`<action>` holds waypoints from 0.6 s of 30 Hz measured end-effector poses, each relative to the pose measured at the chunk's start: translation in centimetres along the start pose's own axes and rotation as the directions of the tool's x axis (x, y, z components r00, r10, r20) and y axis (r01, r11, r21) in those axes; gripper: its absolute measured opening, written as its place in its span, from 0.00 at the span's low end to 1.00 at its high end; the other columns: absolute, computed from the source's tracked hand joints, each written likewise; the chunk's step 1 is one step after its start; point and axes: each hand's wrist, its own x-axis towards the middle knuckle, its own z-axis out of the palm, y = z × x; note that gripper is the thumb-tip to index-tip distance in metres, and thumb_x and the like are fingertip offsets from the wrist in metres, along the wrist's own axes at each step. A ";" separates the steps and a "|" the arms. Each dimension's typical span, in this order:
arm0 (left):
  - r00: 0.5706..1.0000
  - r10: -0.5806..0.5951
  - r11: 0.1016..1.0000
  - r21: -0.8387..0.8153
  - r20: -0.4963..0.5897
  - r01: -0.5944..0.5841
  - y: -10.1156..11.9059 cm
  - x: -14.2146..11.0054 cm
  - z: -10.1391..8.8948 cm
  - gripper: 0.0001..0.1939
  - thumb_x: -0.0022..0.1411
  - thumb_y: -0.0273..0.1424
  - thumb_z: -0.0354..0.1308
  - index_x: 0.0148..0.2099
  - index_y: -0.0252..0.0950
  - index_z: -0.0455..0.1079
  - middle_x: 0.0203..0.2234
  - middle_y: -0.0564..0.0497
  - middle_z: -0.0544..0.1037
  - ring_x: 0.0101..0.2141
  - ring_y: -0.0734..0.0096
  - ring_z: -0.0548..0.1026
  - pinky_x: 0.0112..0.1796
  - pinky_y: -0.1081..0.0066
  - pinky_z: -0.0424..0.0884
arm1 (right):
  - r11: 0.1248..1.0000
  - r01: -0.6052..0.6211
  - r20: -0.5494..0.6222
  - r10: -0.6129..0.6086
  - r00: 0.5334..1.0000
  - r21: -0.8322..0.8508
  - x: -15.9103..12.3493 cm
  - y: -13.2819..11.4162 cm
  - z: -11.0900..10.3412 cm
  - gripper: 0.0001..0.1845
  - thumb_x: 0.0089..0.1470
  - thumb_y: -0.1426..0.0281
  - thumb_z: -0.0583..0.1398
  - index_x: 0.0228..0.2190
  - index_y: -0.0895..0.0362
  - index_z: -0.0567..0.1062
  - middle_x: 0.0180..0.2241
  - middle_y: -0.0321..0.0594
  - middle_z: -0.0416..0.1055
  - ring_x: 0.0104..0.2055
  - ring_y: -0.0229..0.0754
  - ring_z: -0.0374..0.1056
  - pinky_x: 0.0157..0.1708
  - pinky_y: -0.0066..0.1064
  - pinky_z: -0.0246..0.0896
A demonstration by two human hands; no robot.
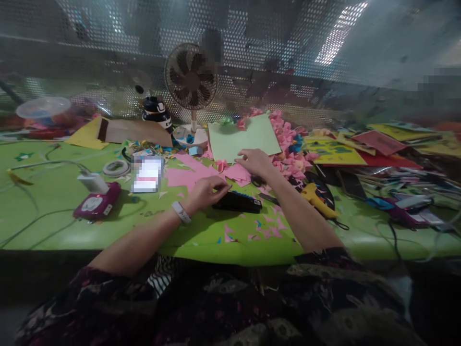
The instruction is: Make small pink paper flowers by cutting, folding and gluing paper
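Observation:
My left hand [207, 193], with a pale band on the wrist, is closed in a pinch at the left end of a long black object [239, 203] with blue bits along its top edge. Whatever sits between those fingertips is too small to make out. Farther forward, my right hand [256, 163] reaches over the cut pink paper pieces [237, 174], its fingers bent but apart. Its fingertips lie near the lower edge of a pale green sheet [241, 139]; whether they touch is unclear. A folded pink paper flower [220, 166] lies between the hands.
Pink paper flowers [284, 132] are heaped behind the sheet. A yellow glue gun [319, 201] lies right of my forearm. At left are a lit phone [147, 174], a tape roll [115, 167] and a purple power strip [97, 204] with cords. A fan [191, 77] stands behind.

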 end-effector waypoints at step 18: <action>0.970 -0.242 0.963 -0.128 -0.037 0.236 -1.2 0.5 -1.0 0.17 0.63 0.43 0.57 0.32 0.33 0.75 0.26 0.47 0.79 0.26 0.71 0.73 0.27 0.72 0.67 | 0.998 0.060 0.206 -0.061 0.977 0.011 -2.5 1.7 0.5 0.11 0.55 0.72 0.56 0.31 0.60 0.80 0.33 0.43 0.78 0.34 0.42 0.70 0.32 0.29 0.53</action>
